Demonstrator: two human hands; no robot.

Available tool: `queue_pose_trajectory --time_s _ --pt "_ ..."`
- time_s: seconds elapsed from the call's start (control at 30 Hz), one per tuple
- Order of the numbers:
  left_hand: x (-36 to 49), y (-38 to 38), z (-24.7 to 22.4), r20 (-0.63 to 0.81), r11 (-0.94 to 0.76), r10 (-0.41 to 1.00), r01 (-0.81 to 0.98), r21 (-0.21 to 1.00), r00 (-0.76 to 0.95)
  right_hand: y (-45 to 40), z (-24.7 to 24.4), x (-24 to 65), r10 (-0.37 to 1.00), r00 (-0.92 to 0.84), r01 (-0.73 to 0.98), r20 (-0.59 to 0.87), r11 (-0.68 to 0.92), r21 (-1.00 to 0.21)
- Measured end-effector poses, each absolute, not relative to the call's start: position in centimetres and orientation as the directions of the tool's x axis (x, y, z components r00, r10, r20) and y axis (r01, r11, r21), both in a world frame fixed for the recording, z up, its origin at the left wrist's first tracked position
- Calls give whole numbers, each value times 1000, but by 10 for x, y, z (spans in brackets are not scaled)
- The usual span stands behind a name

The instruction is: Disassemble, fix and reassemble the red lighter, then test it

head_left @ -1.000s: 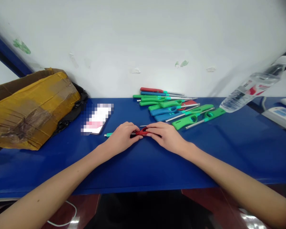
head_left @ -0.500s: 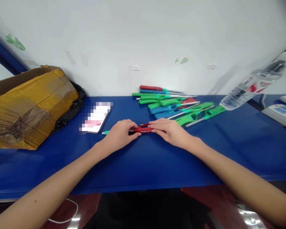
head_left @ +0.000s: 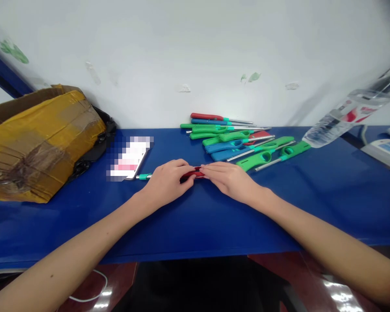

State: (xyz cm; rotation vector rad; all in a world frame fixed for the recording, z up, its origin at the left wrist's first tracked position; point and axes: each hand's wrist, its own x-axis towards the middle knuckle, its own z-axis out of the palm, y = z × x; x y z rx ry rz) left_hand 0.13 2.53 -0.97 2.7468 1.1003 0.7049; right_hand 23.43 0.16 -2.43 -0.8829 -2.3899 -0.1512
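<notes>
Lying roughly parallel to the front edge of the blue table (head_left: 195, 225), the red handle (head_left: 197, 173) is pinched by left hand (head_left: 170, 182) and right hand (head_left: 230, 182), neither nearer.

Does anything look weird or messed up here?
Yes, the yellow box on the left looks crumpled, with creases in its side. The wall has green and pale patches, which look like leftover bits.
</notes>
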Motion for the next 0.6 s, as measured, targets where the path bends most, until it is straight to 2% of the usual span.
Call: queue_pose_trajectory --time_s 0.1,0.2,0.37,0.6 --pt "-1 30 -9 426 -809 555 583 75 714 1 -23 233 561 -611 639 558 766 -69" --pt "-4 35 -6 387 -880 399 466 -94 831 -1 -21 232 538 -626 645 564 764 -14" --pt "-6 38 1 310 -900 352 411 -147 883 -4 -17 228 512 -672 666 534 734 134" --pt "-2 33 5 186 -885 391 424 -194 901 -8 -12 223 480 -747 633 460 724 273"
